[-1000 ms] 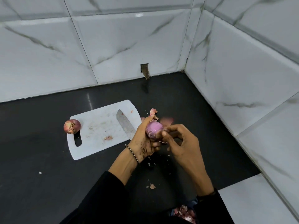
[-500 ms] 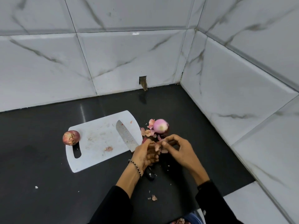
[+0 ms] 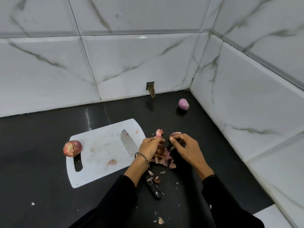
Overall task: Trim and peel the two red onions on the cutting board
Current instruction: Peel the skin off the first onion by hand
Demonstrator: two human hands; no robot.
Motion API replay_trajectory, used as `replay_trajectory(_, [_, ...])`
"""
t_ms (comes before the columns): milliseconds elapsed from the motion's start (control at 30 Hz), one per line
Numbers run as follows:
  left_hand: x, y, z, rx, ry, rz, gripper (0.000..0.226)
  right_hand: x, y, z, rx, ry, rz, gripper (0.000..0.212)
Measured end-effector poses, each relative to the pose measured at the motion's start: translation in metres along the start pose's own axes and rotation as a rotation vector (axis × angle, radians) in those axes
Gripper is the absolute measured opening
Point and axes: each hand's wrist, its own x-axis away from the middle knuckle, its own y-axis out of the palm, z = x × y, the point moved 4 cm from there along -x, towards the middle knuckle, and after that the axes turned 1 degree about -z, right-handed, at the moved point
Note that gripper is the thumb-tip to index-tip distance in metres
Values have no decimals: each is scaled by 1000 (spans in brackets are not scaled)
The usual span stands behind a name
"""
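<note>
**Two Onions, One Already Bare, in a Tiled Kitchen Corner**

Head view. Looks down into a corner of a kitchen: a glossy black countertop [image 3: 41, 162], closed in at the back and right by white marble-veined tiles [image 3: 131, 63], with one small notch [image 3: 150, 87] cut low in the back wall.

Counts two red onions. One peeled onion [image 3: 183, 104], pale purple, off the board and far back on the counter near the corner. One unpeeled onion [image 3: 72, 148], touching the board's left edge beside the handle slot.

Counts one white cutting board [image 3: 102, 145], lying at an angle left of the hands, stained and dotted with scraps.

Counts one knife [image 3: 129, 143], blade on the board's right end, black handle on the counter below the left wrist.

Counts two hands in black sleeves, just right of the board. Left hand [image 3: 150, 146], beaded bracelet [image 3: 143, 156] at the wrist, fingers curled down into a heap of onion skins [image 3: 164, 160] and gripping some. Right hand [image 3: 185, 148], fingers bent, thumb and forefinger pinched narrow on a scrap of the same skins.

Finds loose flecks of skin scattered over the counter toward the camera.
</note>
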Motion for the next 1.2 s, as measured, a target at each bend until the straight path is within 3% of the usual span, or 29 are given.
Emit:
replay_trajectory(167, [-27, 9, 19, -76, 49, 28, 26, -25, -3, -2, 69, -73, 32, 13])
replay_trajectory(600, [-95, 41, 78, -205, 124, 44, 17, -123, -34, 3, 73, -18, 184, 8])
replay_trajectory(733, [-113, 49, 95, -220, 134, 31, 19, -166, -44, 4, 230, -12, 260, 35])
replay_trajectory(800, [-118, 50, 101, -214, 131, 29, 19, -186, -47, 8, 377, 65, 278, 60])
replay_trajectory(867, [-122, 51, 103, -201, 121, 19, 17, -200, -50, 13, 469, 146, 280, 72])
replay_trajectory(1200, [-139, 40, 97, -133, 83, 6, 11, -249, -63, 21, 489, 30, 322, 56])
